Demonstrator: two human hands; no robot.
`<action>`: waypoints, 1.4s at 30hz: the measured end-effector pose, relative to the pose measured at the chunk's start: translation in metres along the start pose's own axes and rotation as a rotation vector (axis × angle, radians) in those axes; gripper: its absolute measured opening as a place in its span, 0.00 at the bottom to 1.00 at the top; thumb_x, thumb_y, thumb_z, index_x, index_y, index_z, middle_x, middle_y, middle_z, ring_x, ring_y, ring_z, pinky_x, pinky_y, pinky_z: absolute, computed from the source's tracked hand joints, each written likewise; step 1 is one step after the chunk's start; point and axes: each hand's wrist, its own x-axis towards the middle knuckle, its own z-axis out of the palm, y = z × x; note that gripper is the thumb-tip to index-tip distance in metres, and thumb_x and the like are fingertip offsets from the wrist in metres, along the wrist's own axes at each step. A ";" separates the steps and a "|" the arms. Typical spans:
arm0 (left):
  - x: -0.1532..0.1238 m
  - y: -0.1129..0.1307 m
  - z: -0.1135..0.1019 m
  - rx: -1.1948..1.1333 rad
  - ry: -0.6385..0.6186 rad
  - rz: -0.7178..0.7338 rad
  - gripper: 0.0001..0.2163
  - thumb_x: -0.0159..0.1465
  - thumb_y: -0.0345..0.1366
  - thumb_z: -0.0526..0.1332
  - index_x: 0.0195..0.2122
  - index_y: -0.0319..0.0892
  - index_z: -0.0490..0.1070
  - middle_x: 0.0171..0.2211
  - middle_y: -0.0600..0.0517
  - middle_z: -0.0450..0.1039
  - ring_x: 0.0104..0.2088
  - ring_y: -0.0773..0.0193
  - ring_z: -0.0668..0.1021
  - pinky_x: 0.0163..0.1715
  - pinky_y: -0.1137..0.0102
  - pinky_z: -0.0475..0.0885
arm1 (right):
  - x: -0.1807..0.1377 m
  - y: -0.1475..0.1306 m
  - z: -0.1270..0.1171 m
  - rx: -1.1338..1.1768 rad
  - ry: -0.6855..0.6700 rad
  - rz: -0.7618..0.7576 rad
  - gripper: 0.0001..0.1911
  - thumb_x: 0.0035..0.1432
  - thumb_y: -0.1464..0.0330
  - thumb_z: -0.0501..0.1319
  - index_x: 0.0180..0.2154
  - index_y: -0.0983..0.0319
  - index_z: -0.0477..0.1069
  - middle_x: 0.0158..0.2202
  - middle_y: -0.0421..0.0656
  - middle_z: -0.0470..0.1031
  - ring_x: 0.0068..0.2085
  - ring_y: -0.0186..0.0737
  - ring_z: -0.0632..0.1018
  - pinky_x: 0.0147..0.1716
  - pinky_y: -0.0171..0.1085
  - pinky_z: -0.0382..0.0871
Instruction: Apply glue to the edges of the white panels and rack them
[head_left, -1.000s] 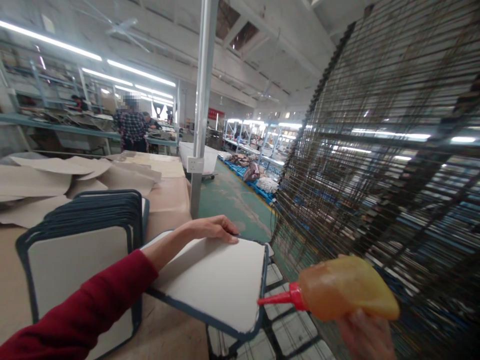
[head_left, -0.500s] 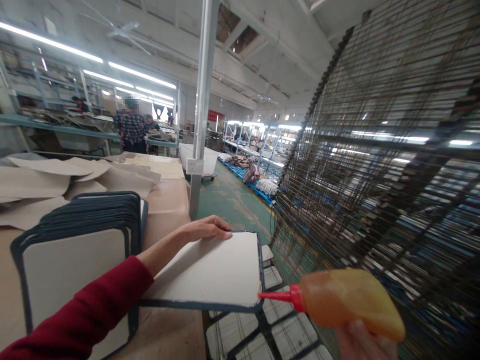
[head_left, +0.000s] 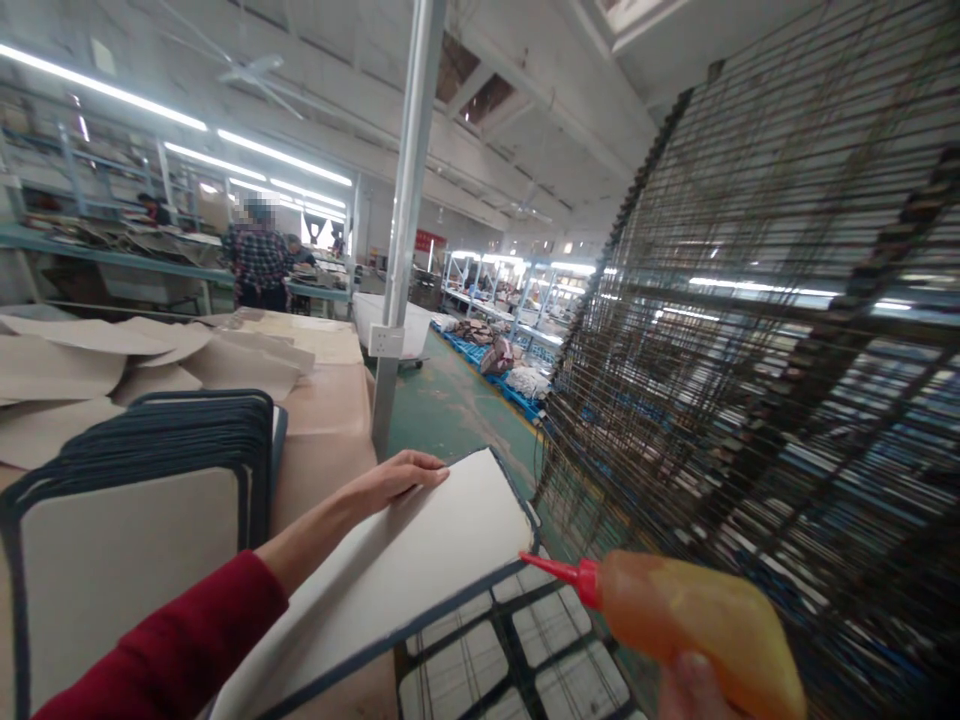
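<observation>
My left hand [head_left: 409,478] is closed on the far edge of a white panel with dark blue edging [head_left: 442,540], which is tilted and reaches past the table edge. In my right hand [head_left: 697,690] is a squeeze bottle of amber liquid [head_left: 697,610], its red nozzle pointing left. The nozzle tip is at the panel's right corner; whether it touches cannot be made out. A stack of similar blue-edged panels [head_left: 135,530] stands on the table to the left of my forearm.
Beige sheets [head_left: 150,350] lie loosely piled on the table [head_left: 322,400]. A metal post [head_left: 405,200] rises at its far corner. Wire racks [head_left: 750,330] stand close on the right, with panels [head_left: 510,650] laid below. A person in a checked top [head_left: 259,255] stands far back.
The panel has turned anticlockwise in my left hand, its right corner rising. The bottle's nozzle has shifted slightly up with that corner and stays beside it.
</observation>
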 end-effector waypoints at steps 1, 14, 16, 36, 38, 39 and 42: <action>-0.001 0.000 0.002 -0.013 0.030 -0.015 0.20 0.47 0.48 0.70 0.31 0.35 0.76 0.25 0.49 0.77 0.21 0.67 0.74 0.21 0.74 0.66 | -0.005 -0.003 0.000 0.023 -0.018 0.093 0.14 0.42 0.84 0.65 0.20 0.59 0.70 0.19 0.36 0.72 0.20 0.39 0.73 0.17 0.37 0.65; -0.014 -0.004 0.002 -0.110 0.160 -0.065 0.25 0.39 0.53 0.72 0.26 0.40 0.64 0.20 0.57 0.69 0.19 0.71 0.70 0.19 0.76 0.62 | 0.045 -0.036 0.026 0.581 0.175 1.588 0.25 0.50 0.61 0.66 0.50 0.61 0.67 0.36 0.46 0.76 0.32 0.45 0.76 0.31 0.45 0.73; -0.015 -0.007 -0.001 -0.125 0.165 -0.065 0.26 0.40 0.53 0.72 0.26 0.40 0.63 0.20 0.58 0.69 0.19 0.71 0.70 0.19 0.76 0.62 | 0.061 -0.041 0.032 0.666 0.225 1.695 0.26 0.49 0.60 0.66 0.48 0.61 0.67 0.37 0.46 0.75 0.34 0.45 0.76 0.32 0.44 0.73; -0.017 -0.016 -0.020 -0.175 0.201 -0.078 0.28 0.38 0.54 0.72 0.27 0.42 0.60 0.20 0.60 0.67 0.19 0.71 0.69 0.19 0.76 0.63 | 0.070 -0.049 0.046 0.803 0.196 1.827 0.21 0.39 0.58 0.72 0.33 0.62 0.71 0.28 0.42 0.76 0.28 0.40 0.75 0.26 0.36 0.71; -0.017 -0.016 -0.020 -0.172 0.202 -0.070 0.28 0.38 0.54 0.72 0.27 0.42 0.60 0.19 0.60 0.67 0.19 0.71 0.69 0.19 0.76 0.62 | 0.071 -0.050 0.045 0.838 0.220 1.878 0.21 0.36 0.58 0.73 0.31 0.62 0.71 0.27 0.42 0.76 0.27 0.40 0.75 0.25 0.35 0.71; -0.017 -0.016 -0.020 -0.173 0.201 -0.068 0.28 0.39 0.54 0.72 0.27 0.42 0.59 0.19 0.60 0.66 0.19 0.71 0.69 0.19 0.76 0.62 | 0.072 -0.050 0.045 0.851 0.220 1.886 0.21 0.35 0.58 0.73 0.30 0.61 0.71 0.26 0.42 0.76 0.27 0.40 0.75 0.25 0.35 0.71; -0.017 -0.016 -0.020 -0.175 0.198 -0.062 0.27 0.40 0.54 0.72 0.26 0.42 0.59 0.19 0.60 0.65 0.18 0.71 0.69 0.19 0.76 0.61 | 0.075 -0.049 0.045 0.860 0.239 1.875 0.20 0.36 0.58 0.73 0.29 0.61 0.72 0.25 0.42 0.75 0.27 0.39 0.75 0.24 0.33 0.71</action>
